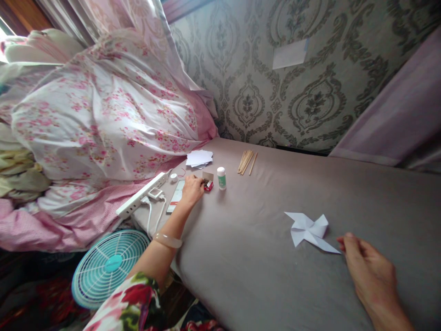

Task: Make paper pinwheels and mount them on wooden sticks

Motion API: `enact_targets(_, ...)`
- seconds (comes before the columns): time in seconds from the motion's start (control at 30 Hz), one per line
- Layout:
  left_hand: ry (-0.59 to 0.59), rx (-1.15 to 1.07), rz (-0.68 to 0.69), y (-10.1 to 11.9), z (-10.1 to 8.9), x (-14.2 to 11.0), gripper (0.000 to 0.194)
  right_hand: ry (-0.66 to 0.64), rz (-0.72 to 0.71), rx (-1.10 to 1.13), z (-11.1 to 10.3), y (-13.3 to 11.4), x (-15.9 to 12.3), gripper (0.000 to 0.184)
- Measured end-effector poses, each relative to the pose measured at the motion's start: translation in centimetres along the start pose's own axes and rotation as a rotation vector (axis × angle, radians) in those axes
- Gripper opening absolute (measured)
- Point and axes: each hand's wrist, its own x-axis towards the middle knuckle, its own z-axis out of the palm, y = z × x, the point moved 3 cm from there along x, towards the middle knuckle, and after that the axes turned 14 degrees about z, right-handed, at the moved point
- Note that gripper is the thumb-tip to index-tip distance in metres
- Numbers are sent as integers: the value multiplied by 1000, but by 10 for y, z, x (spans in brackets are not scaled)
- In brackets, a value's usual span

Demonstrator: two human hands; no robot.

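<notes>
On the grey surface (241, 257), a power strip (138, 197) and phone (175, 198) lie by the left edge, paper (200, 157) near the far-left corner, with sticks (245, 162), bottle (221, 179), red box (208, 186) and pinwheel (308, 230) farther right.

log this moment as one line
left hand: at small open red cardboard box | right hand: beside white folded-paper pinwheel | beside box: white plastic bottle with green label

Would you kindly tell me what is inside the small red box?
Small dark items show inside the red box, too tiny to identify; the left hand hides part of the opening.
</notes>
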Motion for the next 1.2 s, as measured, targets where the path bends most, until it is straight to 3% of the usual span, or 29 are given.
enact_targets(0.1, 4, -8, -27, 4, 2, 2, 30, -61, 104, 33, -1, -5, -3, 37)
enact_targets(0.23, 10, -10, -85, 9, 4, 5, 30, -82, 135, 40, -3, -10, -7, 37)
enact_targets(0.5, 8, -24, -166, 10, 6, 12, 27, -86, 87, 16, 1, -1, 0, 43)
enact_targets(0.7, -17, -58, -208, 4, 9, 20, 26, -88, 78, 38, -1, -7, -5, 40)
enact_targets(1.2, -31, -191, -236, -1, 12, 22, 22, -102, 85, 40, 1, -4, -3, 42)
